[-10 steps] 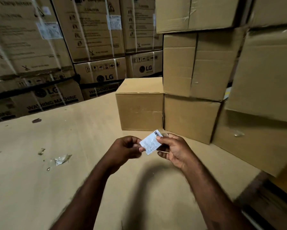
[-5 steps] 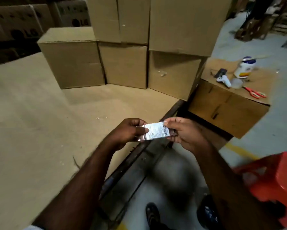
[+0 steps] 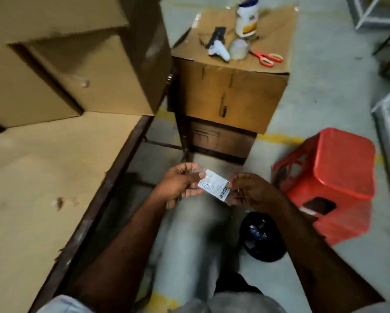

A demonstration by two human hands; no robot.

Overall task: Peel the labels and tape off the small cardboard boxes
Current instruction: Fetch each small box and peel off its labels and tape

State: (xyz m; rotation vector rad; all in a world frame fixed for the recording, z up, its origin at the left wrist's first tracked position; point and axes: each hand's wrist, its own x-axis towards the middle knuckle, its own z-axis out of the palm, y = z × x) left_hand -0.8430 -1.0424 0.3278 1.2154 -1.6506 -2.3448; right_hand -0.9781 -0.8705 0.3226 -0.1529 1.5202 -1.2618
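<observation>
1. Both hands have carried the label off the cardboard-covered table [image 3: 43, 177] and out over the floor in the last half second, closer to the red plastic stool [image 3: 338, 168]. The plain brown cardboard boxes [image 3: 94, 71] now sit far left of that stool.
2. Left of the stool, the left hand [image 3: 180, 185] pinches one short end of the small white printed label [image 3: 213, 185], thumb on top. A bit of clear tape [image 3: 197, 171] juts out there.
3. That label hangs in the air, off every box. Its long axis runs hand to hand and dips slightly toward the stool.
4. The right hand [image 3: 250, 192], the one nearer the stool, pinches the other end with its fingertips.
5. A barcode shows at that stool-side end. The fine print is too blurred for me to read.
6. A black plastic bag [image 3: 263, 238] lies on the floor just left of the stool's foot, almost under the right hand. My guess is the label goes there, a short drop from that hand.
</observation>
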